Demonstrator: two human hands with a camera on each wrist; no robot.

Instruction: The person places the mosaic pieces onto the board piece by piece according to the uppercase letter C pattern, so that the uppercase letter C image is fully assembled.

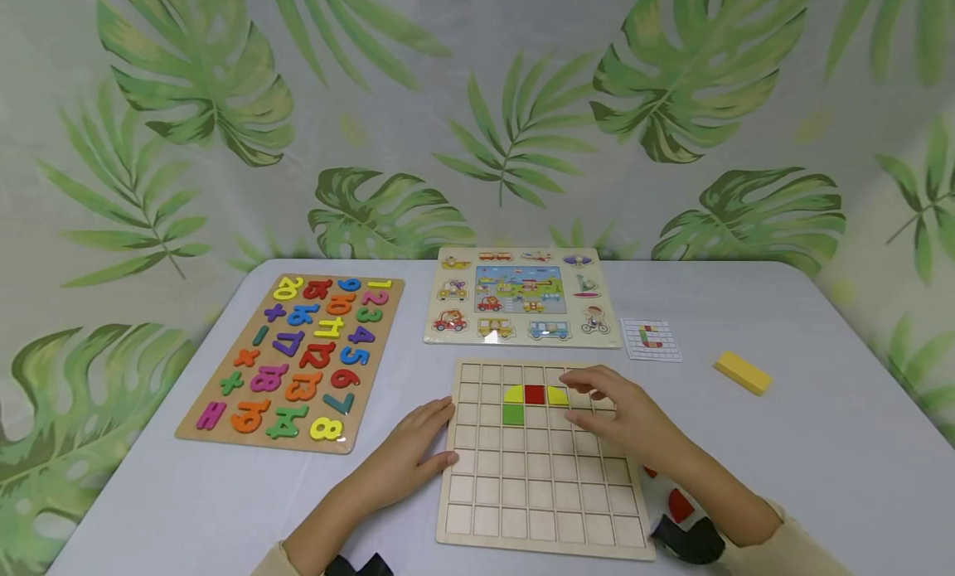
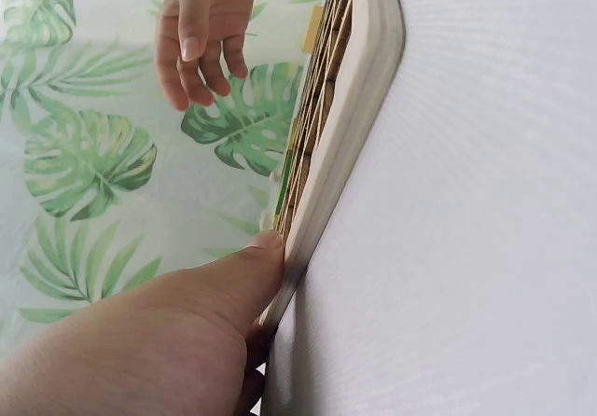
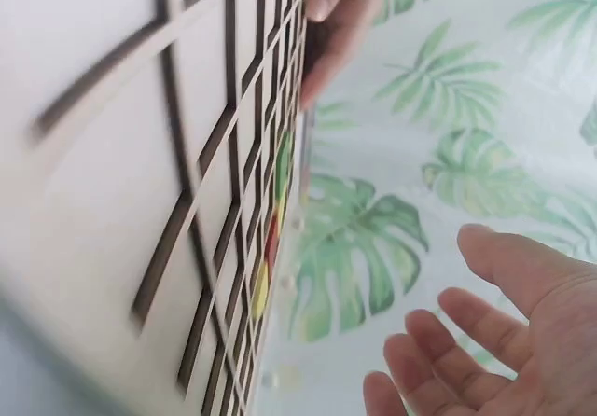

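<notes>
A wooden grid board (image 1: 537, 493) lies on the table with shallow square cells. In one row near its far side sit a yellow rounded piece (image 1: 514, 394), a red square (image 1: 534, 394) and a second yellow rounded piece (image 1: 557, 396). Below the first yellow one is a green square (image 1: 513, 414). My left hand (image 1: 406, 452) rests against the board's left edge, its thumb (image 2: 252, 271) touching the rim. Above the board's right part hovers my right hand (image 1: 622, 410), fingers apart and loosely bent, with nothing between them in the right wrist view.
A pattern card (image 1: 652, 341) and a yellow block (image 1: 742, 372) lie to the right. Behind the grid stands a vehicle puzzle board (image 1: 522, 298); at left lies a number puzzle board (image 1: 291, 365). A red piece (image 1: 680, 505) is near my right wrist.
</notes>
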